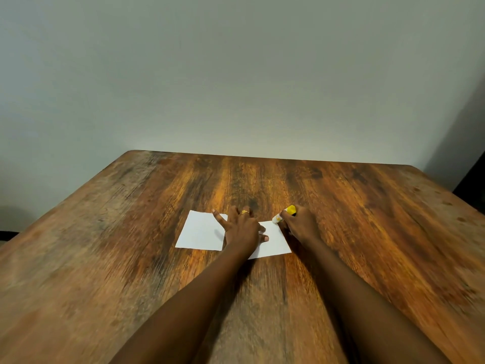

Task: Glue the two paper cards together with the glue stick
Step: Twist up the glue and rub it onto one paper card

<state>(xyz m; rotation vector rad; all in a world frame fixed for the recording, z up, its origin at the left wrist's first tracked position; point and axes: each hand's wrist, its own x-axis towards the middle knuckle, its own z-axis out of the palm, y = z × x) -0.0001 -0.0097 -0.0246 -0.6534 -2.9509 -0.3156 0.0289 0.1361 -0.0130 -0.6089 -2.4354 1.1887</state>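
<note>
**Fingers spread on one side, wrapped round the glue stick on the other**

Fingers [220,218] of the left hand [242,229] are splayed wide and flat, gripping nothing, just pressing down where the two cards meet. From my remote seat I can see a gold ring [245,212] on one of them.

I'll use the right-hand white card [274,243] as my reference. The left hand's thumb lies on its near-left part. The other white card [200,231] sits just left of it, and I can't tell whether the two edges touch because the hand covers the gap. The right hand [299,225] is at that card's far-right corner, curled closed around the glue stick [284,214]. The stick is tilted, yellow end up and away, white end down at the card's far edge. Everything lies on a wooden table [131,258], and the frame's a bit motion-blurred.
</note>
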